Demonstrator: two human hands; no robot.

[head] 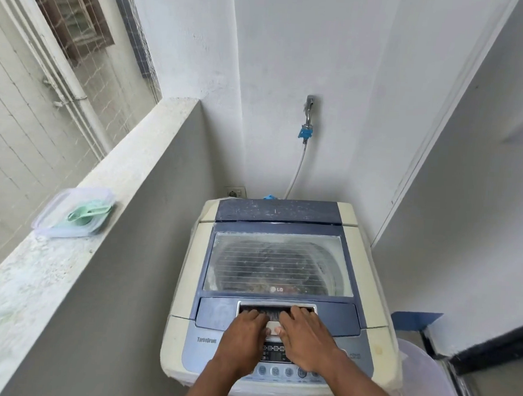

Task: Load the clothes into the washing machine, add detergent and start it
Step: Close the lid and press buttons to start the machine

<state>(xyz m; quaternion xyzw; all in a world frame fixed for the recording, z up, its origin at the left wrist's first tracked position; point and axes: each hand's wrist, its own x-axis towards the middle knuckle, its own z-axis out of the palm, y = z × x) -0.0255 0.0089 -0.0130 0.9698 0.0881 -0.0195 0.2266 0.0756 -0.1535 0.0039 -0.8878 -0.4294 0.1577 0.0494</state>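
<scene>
Washing machine [280, 275], a top-loader, stands in the corner against the white wall, its glass lid [279, 263] lying flat and closed. Through the pane something dark and mottled shows in the drum, which I take for clothes, though the glare and streaks make that uncertain. Both hands are at the recessed lid handle [276, 309] on the front edge. The left hand [244, 328] has its fingers reaching forward with the tips tucked into the slot; the right hand [305, 335] lies beside it, fingers extended over the handle's rim, thumb resting near the pale pad between the two hands. Neither pinches anything; whether the tips hook under the lip I cannot tell.

The lid looks like a stiff, hinged panel of plastic and glass, moderately heavy, likely folding at its mid seam. The recess is the sensible place to take hold, lifting evenly with both hands so the pane does not twist. Its surface looks dusty, so grip may be a little slick.

Below the wrists sits the control panel [275, 356] with its row of round buttons. On the ledge [66, 265] to the left rests a clear lidded container [74, 214] with a green scoop [89, 213] on it, probably the detergent. A tap [309, 104] and hose [297, 169] hang on the wall behind.
</scene>
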